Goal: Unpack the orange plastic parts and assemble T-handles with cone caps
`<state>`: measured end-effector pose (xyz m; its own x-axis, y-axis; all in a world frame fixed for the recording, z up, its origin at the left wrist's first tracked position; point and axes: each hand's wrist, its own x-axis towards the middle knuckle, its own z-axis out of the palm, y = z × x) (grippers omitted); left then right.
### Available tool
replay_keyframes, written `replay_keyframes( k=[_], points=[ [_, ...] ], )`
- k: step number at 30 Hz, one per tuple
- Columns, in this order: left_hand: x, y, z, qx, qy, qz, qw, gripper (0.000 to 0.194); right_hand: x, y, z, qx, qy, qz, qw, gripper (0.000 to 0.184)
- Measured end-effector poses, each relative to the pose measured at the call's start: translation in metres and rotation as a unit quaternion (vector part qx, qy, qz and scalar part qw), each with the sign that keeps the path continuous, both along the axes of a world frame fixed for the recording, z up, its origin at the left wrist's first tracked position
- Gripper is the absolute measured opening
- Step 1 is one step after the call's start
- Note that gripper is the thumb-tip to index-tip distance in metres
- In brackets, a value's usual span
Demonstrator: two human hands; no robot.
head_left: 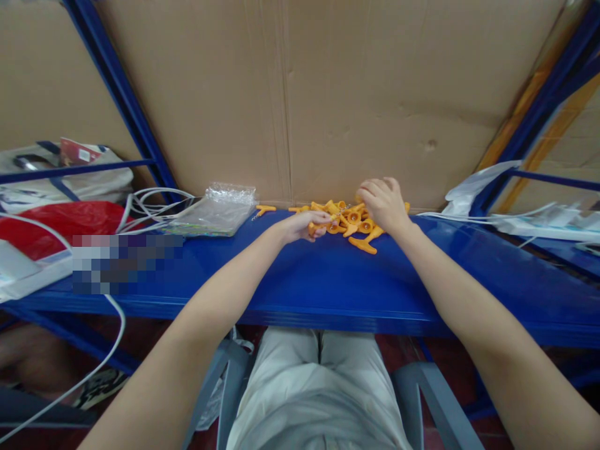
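Observation:
A pile of orange T-shaped plastic pieces (349,220) lies at the back of the blue table, some with round cup-like ends. At the pile's left edge, my left hand (304,226) is closed on one orange T-shaped piece (319,229). My right hand (383,201) is over the right side of the pile, its fingers curled down; a bit of orange shows by the fingertips, but what they grip is hidden. One piece (363,244) lies in front of the pile. Another piece (265,209), with a small chain, sits apart to the left.
Clear plastic bags (218,209) lie left of the pile, near white cables (145,209) and a red bag (70,225). A cardboard sheet (281,94) stands behind the blue table (328,287). White cables and a power strip (548,222) are at the right. Another person's leg (37,356) shows lower left.

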<state>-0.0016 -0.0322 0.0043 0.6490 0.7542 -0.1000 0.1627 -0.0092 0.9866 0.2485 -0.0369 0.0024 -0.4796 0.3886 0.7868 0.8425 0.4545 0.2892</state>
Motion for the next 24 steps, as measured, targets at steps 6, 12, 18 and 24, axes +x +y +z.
replay_keyframes(
  k=[6,12,18,24],
  points=[
    [-0.002,0.008,-0.004,0.040,-0.036,0.118,0.992,0.006,0.081,0.009,-0.008,-0.033,0.249,-0.202,0.947,0.013],
    [-0.004,0.024,-0.008,0.080,-0.076,0.231,0.967,0.004,0.113,0.004,-0.027,-0.248,0.404,-0.360,0.804,0.020],
    [-0.011,0.036,-0.012,0.101,-0.086,0.261,0.956,0.009,0.115,0.001,-0.033,-0.274,0.476,-0.387,0.741,0.026],
    [-0.010,0.036,-0.013,0.109,-0.097,0.329,0.933,0.005,0.122,0.004,-0.039,-0.257,0.465,-0.392,0.751,0.025]
  ],
)
